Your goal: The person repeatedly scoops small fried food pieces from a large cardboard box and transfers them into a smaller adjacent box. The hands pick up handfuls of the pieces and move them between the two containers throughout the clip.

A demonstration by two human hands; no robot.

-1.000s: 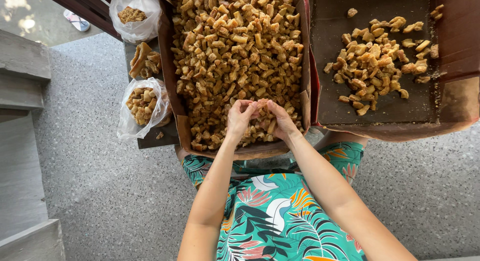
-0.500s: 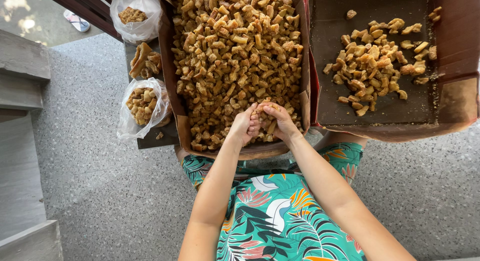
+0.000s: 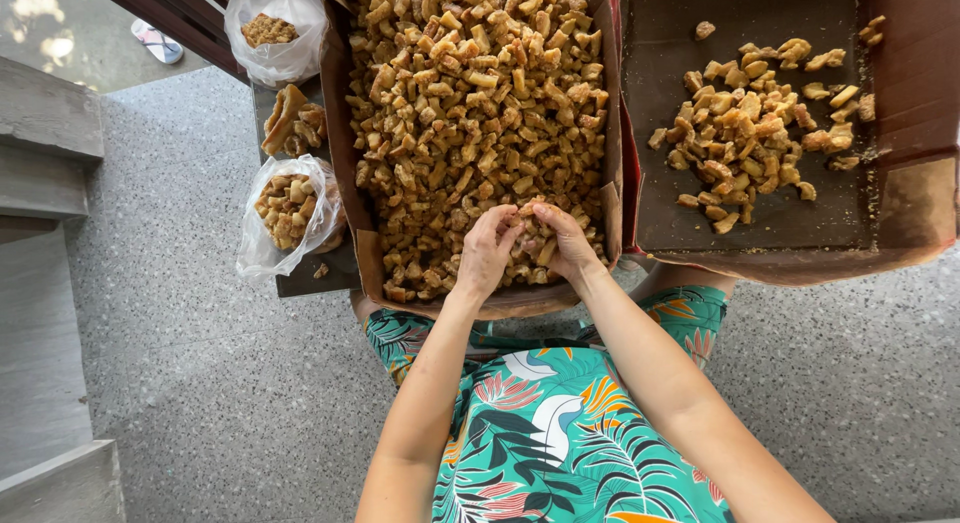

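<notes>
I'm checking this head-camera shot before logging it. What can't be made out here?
- Head view: what the left hand and right hand pinch; their fingers cover it.
- The big cardboard box of golden fried pieces: far end cut off by the top edge.
- The dark-lined box with a small pile: right side cut off.
- The upper clear plastic bag: contents too small to identify.

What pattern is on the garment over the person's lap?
A tropical leaf print on the garment: teal and dark green leaves with orange, red and white accents, seen best in the head view.
</notes>
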